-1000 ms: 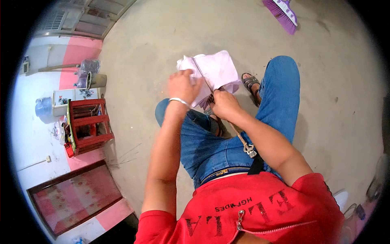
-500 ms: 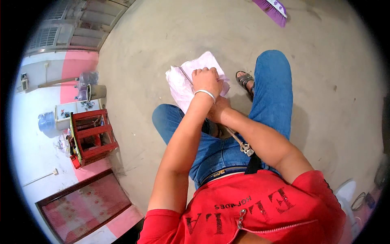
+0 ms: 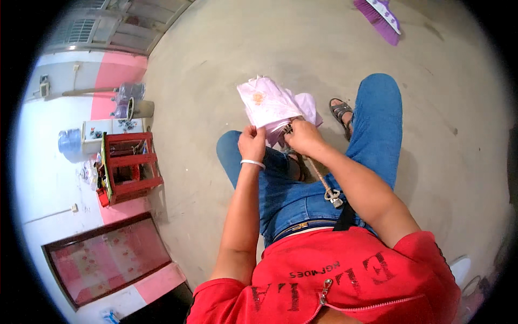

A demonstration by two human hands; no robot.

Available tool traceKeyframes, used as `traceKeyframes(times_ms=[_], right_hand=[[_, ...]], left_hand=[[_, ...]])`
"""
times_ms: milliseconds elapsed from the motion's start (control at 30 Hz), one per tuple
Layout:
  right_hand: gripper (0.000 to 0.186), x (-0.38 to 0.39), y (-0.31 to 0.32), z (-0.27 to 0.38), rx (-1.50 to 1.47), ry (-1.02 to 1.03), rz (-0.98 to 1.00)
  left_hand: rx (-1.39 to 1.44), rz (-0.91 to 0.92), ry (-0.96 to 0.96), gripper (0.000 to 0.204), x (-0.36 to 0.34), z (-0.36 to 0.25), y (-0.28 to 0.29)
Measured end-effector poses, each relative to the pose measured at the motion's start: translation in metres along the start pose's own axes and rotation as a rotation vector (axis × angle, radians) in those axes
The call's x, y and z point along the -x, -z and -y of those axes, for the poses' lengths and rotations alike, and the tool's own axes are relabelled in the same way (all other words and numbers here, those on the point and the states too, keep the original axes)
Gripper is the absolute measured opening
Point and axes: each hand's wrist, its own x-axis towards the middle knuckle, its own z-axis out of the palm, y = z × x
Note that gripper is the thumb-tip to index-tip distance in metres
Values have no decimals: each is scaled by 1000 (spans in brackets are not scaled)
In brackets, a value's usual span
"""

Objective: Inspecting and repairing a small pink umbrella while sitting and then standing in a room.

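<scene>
A pale pink umbrella (image 3: 270,102), its canopy loosely folded and marked with an orange pattern, is between my knees. My left hand (image 3: 252,144) pinches the near edge of the canopy between thumb and fingers. To its right, my right hand (image 3: 303,137) is closed around the gathered middle of the umbrella, where dark rib ends show beside the fingers. Below that hand a thin beige rod or cord (image 3: 319,171) runs toward my lap. It ends in loops and a silver metal piece (image 3: 335,201); whether it belongs to the umbrella I cannot tell.
A purple broom head (image 3: 383,19) lies on the concrete floor at the far right. Along the left wall stand a red wooden rack (image 3: 129,162), a blue water bottle (image 3: 70,144) and a bucket (image 3: 141,109). My sandalled foot (image 3: 341,110) is right of the umbrella.
My left hand has moved down and left, off the top of the canopy to its near edge. The canopy now lies folded differently, showing the orange pattern. The whole view has shifted slightly.
</scene>
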Motion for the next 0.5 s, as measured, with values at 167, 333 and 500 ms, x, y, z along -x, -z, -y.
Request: traceKeyframes(times_ms=[167, 333, 500], right_hand=[[35, 0, 0, 1, 97, 20, 51], [44, -3, -16, -10, 152, 178, 50], [43, 9, -9, 13, 110, 161, 124]], left_hand=[[-266, -131, -185, 23, 31, -38, 23], [-227, -32, -756, 18, 33, -104, 15], [-585, 249, -840, 37, -1, -64, -26]])
